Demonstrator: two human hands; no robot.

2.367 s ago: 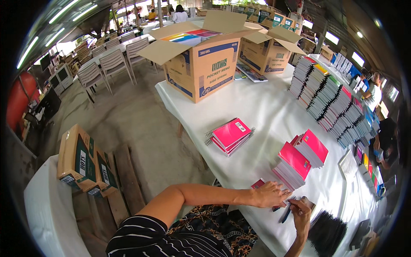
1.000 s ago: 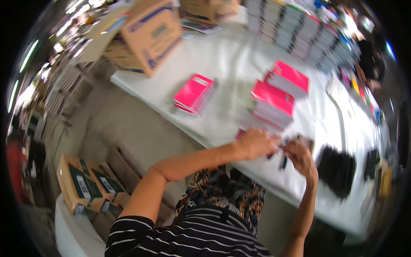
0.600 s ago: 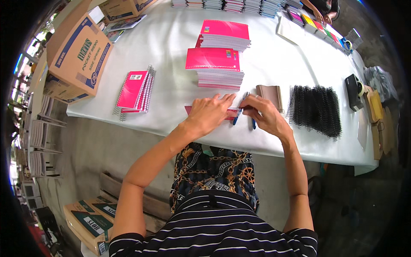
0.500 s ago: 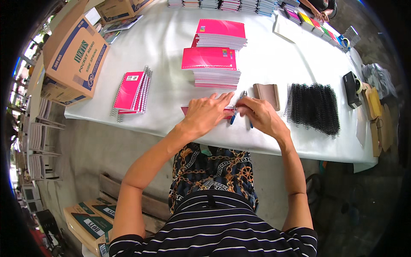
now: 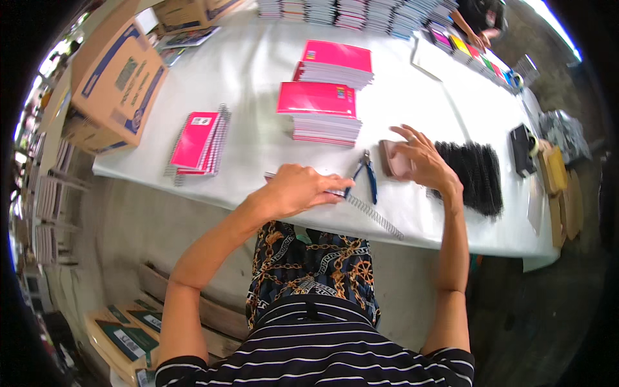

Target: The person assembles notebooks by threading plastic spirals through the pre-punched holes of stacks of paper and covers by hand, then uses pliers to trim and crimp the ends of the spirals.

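Observation:
Near the front edge of the table, my left hand (image 5: pixel 302 192) is closed over a small notebook (image 5: pixel 269 175), mostly hidden under the fingers. A thin spiral coil (image 5: pixel 376 216) trails from the notebook's right end toward the table edge. Just right of my left fingertips lie cutting pliers (image 5: pixel 368 174) with blue handles, jaws pointing away. My right hand (image 5: pixel 422 160), fingers spread, is over a pinkish-brown curved block (image 5: pixel 389 158) and seems to touch it. Beside that hand sits a heap of black spiral coils (image 5: pixel 474 177).
Stacked pink notebooks (image 5: pixel 322 122) stand mid-table. Bound pink notebooks (image 5: pixel 195 140) lie left, near a cardboard box (image 5: pixel 119 84). A tape dispenser (image 5: pixel 523 149) stands at the right. Far off are notebook piles (image 5: pixel 351 14) and another person's hands (image 5: pixel 480 39).
My right hand has left the pliers and moved right to the brown block. The pliers now lie free, and the coil at the notebook is visible. My left hand stays on the notebook.

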